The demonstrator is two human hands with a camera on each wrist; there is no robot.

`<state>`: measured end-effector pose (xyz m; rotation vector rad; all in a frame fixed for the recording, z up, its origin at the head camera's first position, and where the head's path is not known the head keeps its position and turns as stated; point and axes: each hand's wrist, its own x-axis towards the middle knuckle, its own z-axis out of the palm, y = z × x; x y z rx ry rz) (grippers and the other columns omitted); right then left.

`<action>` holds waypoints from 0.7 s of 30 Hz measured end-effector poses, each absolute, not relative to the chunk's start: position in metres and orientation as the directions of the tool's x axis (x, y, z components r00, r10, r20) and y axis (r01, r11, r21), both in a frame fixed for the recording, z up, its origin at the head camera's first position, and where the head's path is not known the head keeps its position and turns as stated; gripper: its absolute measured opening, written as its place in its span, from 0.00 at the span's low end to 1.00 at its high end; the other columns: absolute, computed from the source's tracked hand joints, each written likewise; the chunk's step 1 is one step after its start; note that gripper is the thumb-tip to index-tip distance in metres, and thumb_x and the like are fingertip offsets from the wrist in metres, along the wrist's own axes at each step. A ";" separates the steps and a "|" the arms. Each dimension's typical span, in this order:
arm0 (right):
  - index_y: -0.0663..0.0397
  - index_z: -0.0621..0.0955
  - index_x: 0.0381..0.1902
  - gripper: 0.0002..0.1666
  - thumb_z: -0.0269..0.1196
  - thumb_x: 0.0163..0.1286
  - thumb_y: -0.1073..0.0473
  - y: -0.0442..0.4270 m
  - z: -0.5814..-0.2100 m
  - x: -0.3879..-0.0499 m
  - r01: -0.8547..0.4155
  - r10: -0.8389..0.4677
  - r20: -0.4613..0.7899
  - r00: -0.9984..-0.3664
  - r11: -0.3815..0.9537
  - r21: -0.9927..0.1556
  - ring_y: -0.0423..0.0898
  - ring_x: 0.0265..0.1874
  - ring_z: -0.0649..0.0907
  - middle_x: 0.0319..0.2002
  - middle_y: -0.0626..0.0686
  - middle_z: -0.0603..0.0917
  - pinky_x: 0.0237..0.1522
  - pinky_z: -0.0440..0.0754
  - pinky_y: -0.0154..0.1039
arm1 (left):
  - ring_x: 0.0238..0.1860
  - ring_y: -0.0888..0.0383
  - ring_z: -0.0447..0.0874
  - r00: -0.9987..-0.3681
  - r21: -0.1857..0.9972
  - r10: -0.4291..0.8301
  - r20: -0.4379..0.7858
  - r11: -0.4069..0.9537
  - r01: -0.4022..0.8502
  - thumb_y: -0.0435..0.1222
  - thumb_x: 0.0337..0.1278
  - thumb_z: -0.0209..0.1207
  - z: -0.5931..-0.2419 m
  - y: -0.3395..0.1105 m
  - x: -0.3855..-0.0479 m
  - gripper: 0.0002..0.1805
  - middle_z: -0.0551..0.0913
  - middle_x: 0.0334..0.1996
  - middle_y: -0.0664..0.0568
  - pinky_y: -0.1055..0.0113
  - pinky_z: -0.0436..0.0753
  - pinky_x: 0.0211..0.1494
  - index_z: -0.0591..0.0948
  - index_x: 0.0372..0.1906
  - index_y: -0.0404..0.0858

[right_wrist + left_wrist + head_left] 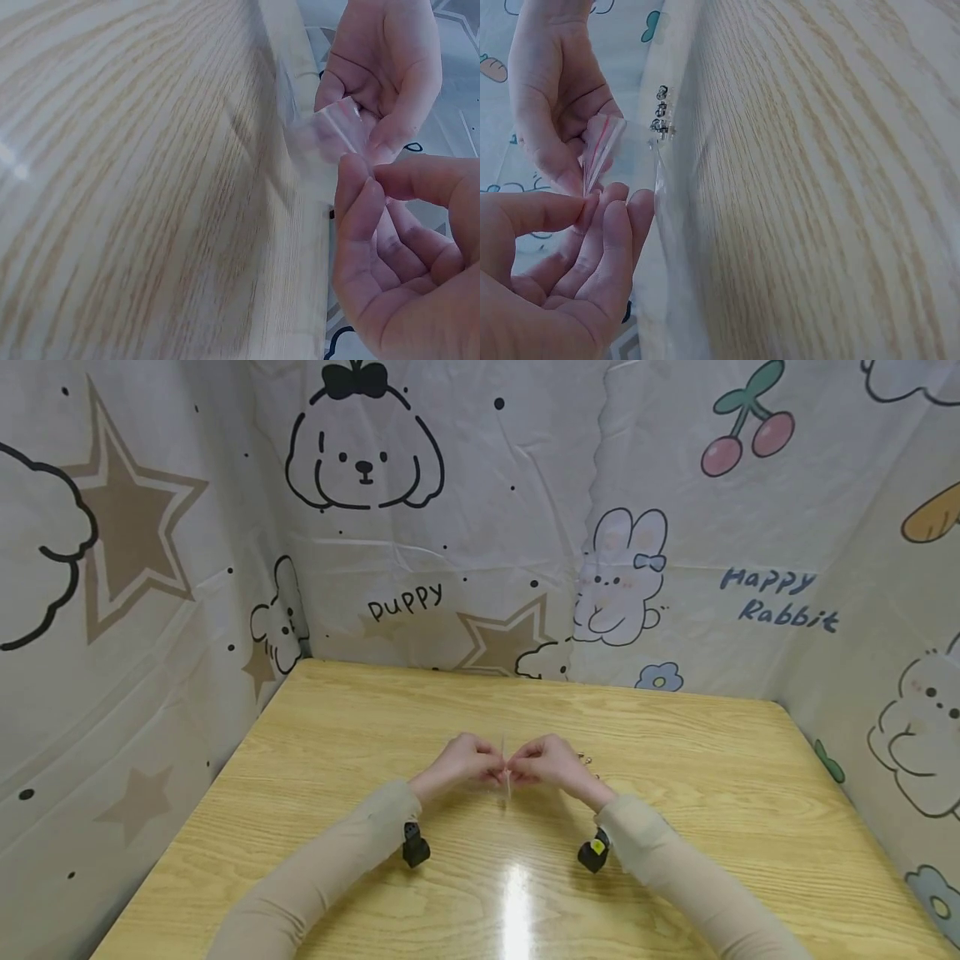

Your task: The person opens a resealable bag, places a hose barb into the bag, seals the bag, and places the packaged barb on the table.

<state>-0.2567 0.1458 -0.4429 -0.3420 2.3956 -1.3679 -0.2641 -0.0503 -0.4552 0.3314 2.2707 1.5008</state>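
A clear plastic zip bag (607, 139) with a red line along its seal hangs between the two hands above the table. My left hand (471, 760) pinches the bag's top edge between thumb and fingertips. Opposite it, my right hand (551, 762) pinches the same edge, the fingertips of both hands nearly meeting. In the right wrist view the bag's corner (337, 124) sticks up past the fingers, and its lower part is see-through and hard to make out. Whether anything is inside cannot be told.
Several small shiny metal pieces (661, 112) lie on the wood-grain table (675, 760) beyond the right hand. Printed cloth (465, 527) hangs at the table's back and sides. A black wrist camera (414, 845) sits below the left cuff, another black camera (593, 853) below the right.
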 end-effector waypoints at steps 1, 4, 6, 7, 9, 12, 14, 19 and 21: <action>0.67 0.86 0.43 0.12 0.60 0.72 0.63 0.146 -0.443 -0.257 -0.028 -0.380 -0.190 -0.905 0.500 -0.866 0.56 0.37 0.90 0.38 0.62 0.90 0.43 0.89 0.46 | 0.31 0.60 0.88 -0.891 0.919 0.413 -0.188 0.395 -0.011 0.32 0.60 0.58 -0.455 -0.050 -0.264 0.09 0.90 0.30 0.45 0.64 0.88 0.43 0.86 0.33 0.31; 0.67 0.86 0.43 0.12 0.60 0.72 0.62 0.146 -0.444 -0.257 -0.031 -0.382 -0.191 -0.904 0.503 -0.864 0.55 0.37 0.90 0.39 0.62 0.90 0.42 0.89 0.46 | 0.31 0.59 0.87 -0.879 0.919 0.441 -0.180 0.394 0.009 0.31 0.60 0.56 -0.453 -0.050 -0.263 0.09 0.90 0.30 0.44 0.63 0.88 0.43 0.85 0.32 0.30; 0.67 0.86 0.42 0.12 0.61 0.71 0.62 0.146 -0.444 -0.258 -0.028 -0.378 -0.195 -0.905 0.511 -0.859 0.54 0.36 0.90 0.39 0.62 0.90 0.42 0.89 0.46 | 0.31 0.59 0.87 -0.868 0.921 0.462 -0.181 0.389 0.015 0.30 0.61 0.55 -0.452 -0.050 -0.262 0.10 0.89 0.31 0.42 0.62 0.89 0.42 0.85 0.33 0.29; 0.66 0.86 0.42 0.12 0.61 0.71 0.62 0.146 -0.444 -0.258 -0.028 -0.375 -0.195 -0.906 0.514 -0.858 0.54 0.36 0.90 0.39 0.62 0.90 0.42 0.89 0.45 | 0.30 0.58 0.87 -0.863 0.923 0.471 -0.183 0.385 0.015 0.30 0.61 0.55 -0.451 -0.050 -0.262 0.10 0.89 0.31 0.41 0.62 0.89 0.42 0.85 0.34 0.28; 0.66 0.86 0.42 0.12 0.61 0.71 0.62 0.146 -0.445 -0.257 -0.030 -0.370 -0.194 -0.909 0.520 -0.853 0.53 0.36 0.90 0.39 0.61 0.90 0.42 0.89 0.44 | 0.30 0.58 0.87 -0.853 0.927 0.486 -0.190 0.376 0.008 0.30 0.62 0.53 -0.451 -0.050 -0.262 0.11 0.89 0.32 0.39 0.62 0.89 0.42 0.85 0.35 0.27; 0.66 0.86 0.43 0.12 0.61 0.71 0.63 0.145 -0.444 -0.257 -0.017 -0.356 -0.198 -0.913 0.519 -0.855 0.53 0.37 0.90 0.40 0.61 0.90 0.43 0.89 0.44 | 0.29 0.59 0.87 -0.842 0.931 0.502 -0.197 0.365 0.000 0.30 0.63 0.52 -0.452 -0.049 -0.263 0.12 0.89 0.32 0.37 0.63 0.89 0.41 0.84 0.36 0.26; 0.67 0.86 0.44 0.12 0.61 0.71 0.63 0.145 -0.443 -0.257 -0.016 -0.355 -0.195 -0.914 0.513 -0.858 0.54 0.38 0.90 0.40 0.62 0.90 0.44 0.89 0.45 | 0.29 0.58 0.87 -0.836 0.934 0.511 -0.201 0.358 -0.006 0.30 0.63 0.52 -0.453 -0.049 -0.264 0.12 0.89 0.32 0.37 0.63 0.89 0.41 0.84 0.36 0.25; 0.70 0.85 0.45 0.12 0.60 0.72 0.65 0.146 -0.443 -0.256 -0.006 -0.360 -0.194 -0.913 0.487 -0.873 0.53 0.38 0.90 0.41 0.64 0.89 0.45 0.89 0.47 | 0.29 0.59 0.86 -0.829 0.940 0.519 -0.208 0.341 -0.022 0.30 0.63 0.51 -0.455 -0.048 -0.265 0.13 0.88 0.32 0.38 0.63 0.89 0.41 0.84 0.36 0.25; 0.71 0.84 0.45 0.12 0.60 0.71 0.65 0.146 -0.443 -0.256 -0.004 -0.363 -0.194 -0.911 0.479 -0.878 0.52 0.37 0.90 0.41 0.65 0.89 0.46 0.88 0.47 | 0.29 0.60 0.86 -0.833 0.941 0.513 -0.209 0.336 -0.030 0.30 0.63 0.51 -0.457 -0.048 -0.265 0.13 0.89 0.32 0.38 0.64 0.89 0.41 0.84 0.36 0.25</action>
